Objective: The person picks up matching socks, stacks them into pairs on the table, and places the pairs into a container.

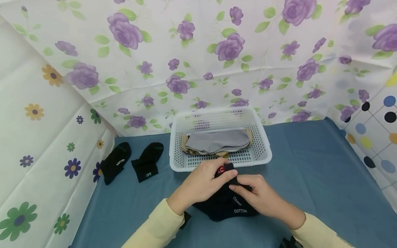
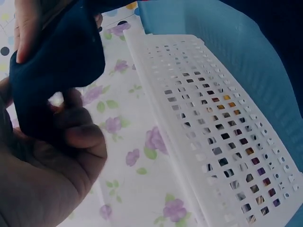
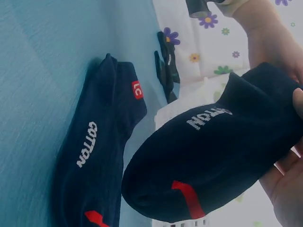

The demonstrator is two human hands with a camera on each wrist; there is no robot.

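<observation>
Both hands hold one navy sock [image 3: 222, 146] by its cuff, just in front of the basket. My left hand [image 1: 203, 181] pinches the cuff near a red LC label, its fingers curled round the fabric in the left wrist view. On the other side my right hand [image 1: 260, 194] grips the cuff between thumb and fingers. The sock's foot hangs down, showing white COTTON lettering and a red mark. Below it, a matching navy sock [image 3: 94, 151] lies flat on the blue cloth, with its own red LC label and COTTON lettering.
A white perforated basket [image 1: 174, 151] stands behind the hands, holding a folded grey sock [image 1: 218, 141] over tan and patterned ones. Two black socks [image 1: 116, 162] [image 1: 148, 161] lie to its left. Dark pieces [image 1: 185, 220] [image 1: 289, 243] show by both forearms. Flowered sheets [image 1: 198, 62] hang behind.
</observation>
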